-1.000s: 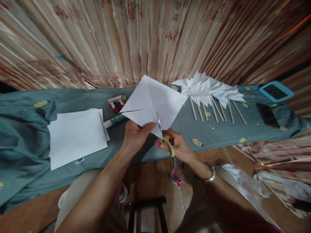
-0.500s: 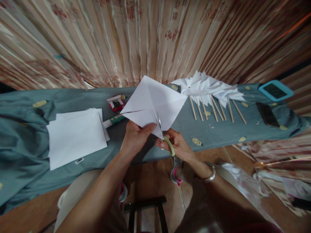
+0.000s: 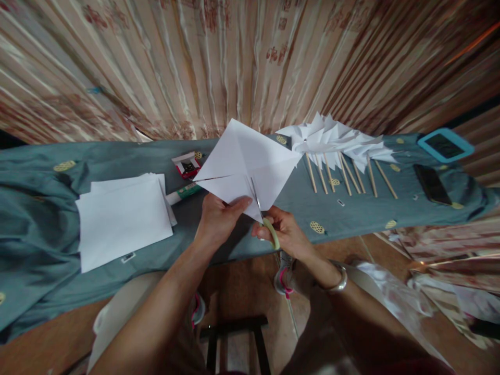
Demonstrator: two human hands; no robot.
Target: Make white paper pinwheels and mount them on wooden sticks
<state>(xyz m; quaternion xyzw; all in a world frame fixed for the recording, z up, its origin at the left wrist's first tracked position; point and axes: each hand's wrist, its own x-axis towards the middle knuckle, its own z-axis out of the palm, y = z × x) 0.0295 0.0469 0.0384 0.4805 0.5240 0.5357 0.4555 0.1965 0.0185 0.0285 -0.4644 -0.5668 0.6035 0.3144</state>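
My left hand (image 3: 219,219) pinches the near corner of a creased white paper square (image 3: 250,161), held up on edge over the table. My right hand (image 3: 283,234) grips scissors (image 3: 262,213) with a pale green handle. Their blades reach into the paper along a diagonal crease from the near corner. A slit shows in the paper's left corner as well.
A long table under a teal cloth (image 3: 351,213) holds a stack of white sheets (image 3: 123,219), a glue stick (image 3: 183,192), a small red box (image 3: 187,166), several paper pinwheels on wooden sticks (image 3: 339,151), a dark phone (image 3: 432,185) and a blue-cased device (image 3: 445,146). Striped curtains hang behind.
The paper and both hands have barely shifted. The scissor blades sit a little further into the crease.
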